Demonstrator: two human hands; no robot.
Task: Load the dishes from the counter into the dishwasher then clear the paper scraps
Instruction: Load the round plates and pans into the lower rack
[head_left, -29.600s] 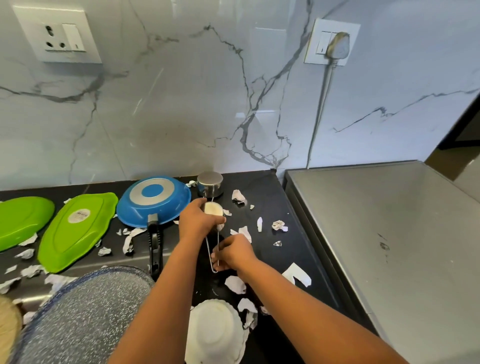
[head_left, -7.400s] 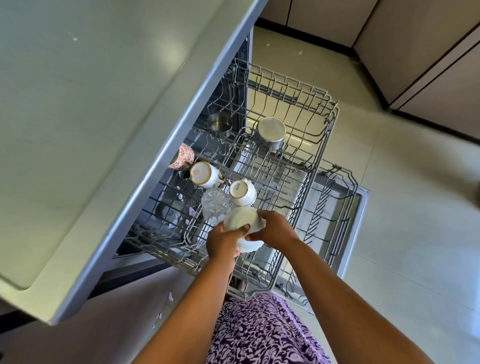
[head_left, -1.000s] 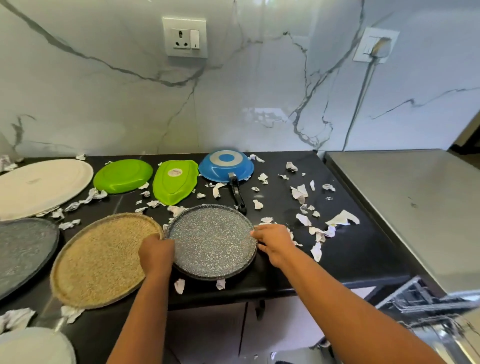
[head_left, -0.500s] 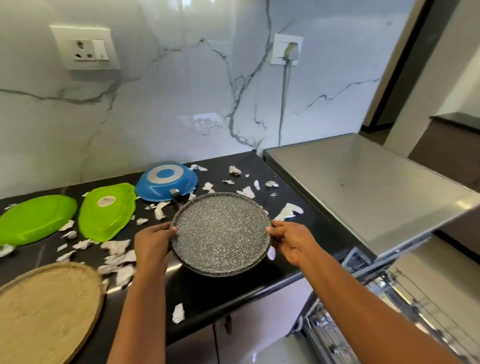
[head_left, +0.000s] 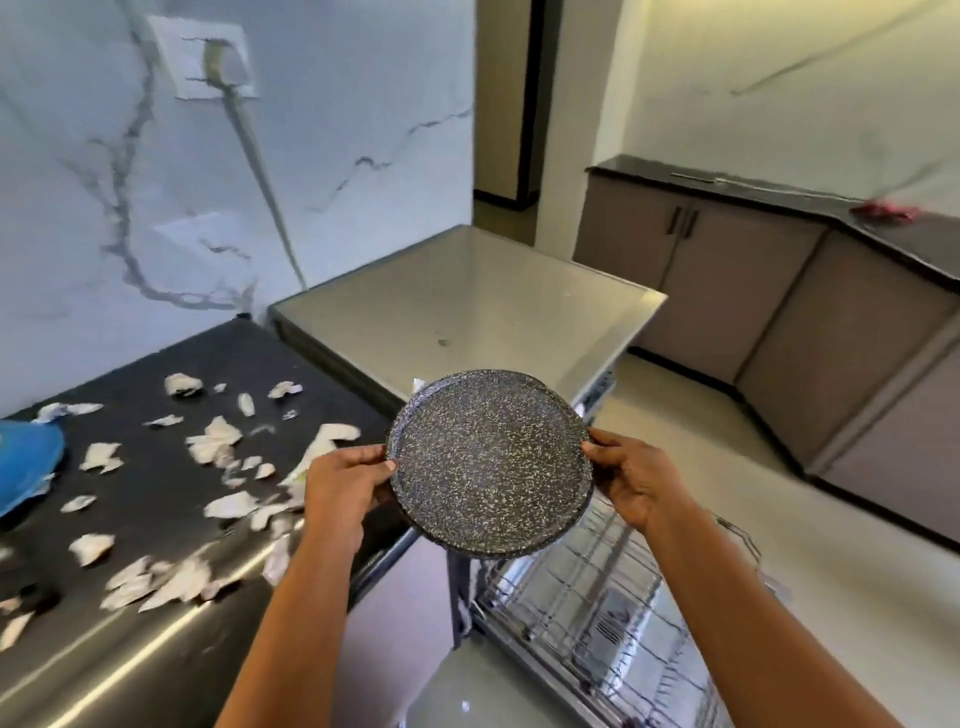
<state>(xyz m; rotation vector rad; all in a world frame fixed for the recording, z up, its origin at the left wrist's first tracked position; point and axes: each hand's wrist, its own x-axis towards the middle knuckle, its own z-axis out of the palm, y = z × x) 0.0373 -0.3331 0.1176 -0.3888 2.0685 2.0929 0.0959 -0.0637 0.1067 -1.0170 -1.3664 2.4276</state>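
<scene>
Above the dishwasher rack (head_left: 597, 587), a speckled plate (head_left: 491, 462) is clamped at opposite edges by the left grip (head_left: 345, 480) and right grip (head_left: 631, 480). Paper scraps (head_left: 218, 441) are strewn over the table (head_left: 140, 525).

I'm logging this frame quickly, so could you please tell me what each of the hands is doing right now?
Left hand: grips the left rim of the speckled plate.
Right hand: grips the plate's right rim.

Both hands grip speckled plate (head_left: 491, 462) (above rack (head_left: 597, 613)).
</scene>
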